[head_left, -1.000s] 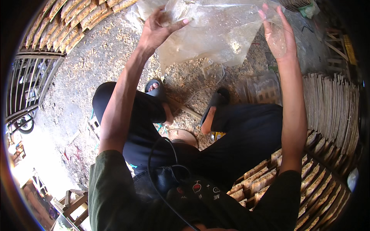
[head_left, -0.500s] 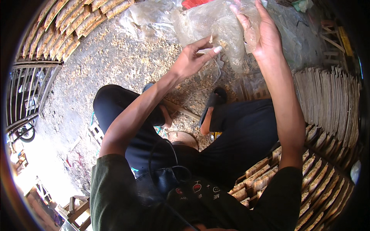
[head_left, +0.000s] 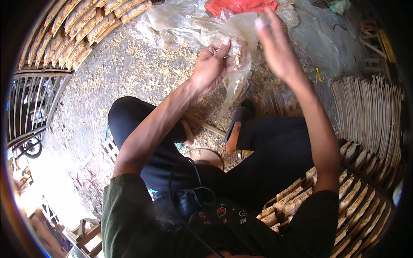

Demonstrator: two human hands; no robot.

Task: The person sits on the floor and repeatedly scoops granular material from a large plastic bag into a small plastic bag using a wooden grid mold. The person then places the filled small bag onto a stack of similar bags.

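Observation:
A clear plastic bag (head_left: 241, 30) with pale crumbs clinging to it hangs in front of me. My left hand (head_left: 211, 66) is closed on its near side, thumb pressed against the fingers. The lower part of the bag dangles under that hand. My right hand (head_left: 277, 49) is at the bag's right side, fingers stretched upward and smeared by motion. No grip on the plastic shows there. Behind the bag lies a red plastic sheet or bag (head_left: 243, 6).
Crumpled clear plastic (head_left: 327, 43) spreads along the far side. Pale crumbs cover the concrete floor (head_left: 120, 73). Racks of long, pale-brown pieces stand at far left (head_left: 81, 26) and near right (head_left: 361, 202). Thin grey slats (head_left: 365, 114) are stacked at right. A wooden stick (head_left: 206, 124) lies between my feet.
My left hand has closed on the plastic bag. My right hand has come left and slightly down, off the bag's right part. The bag has shifted left, showing more red plastic.

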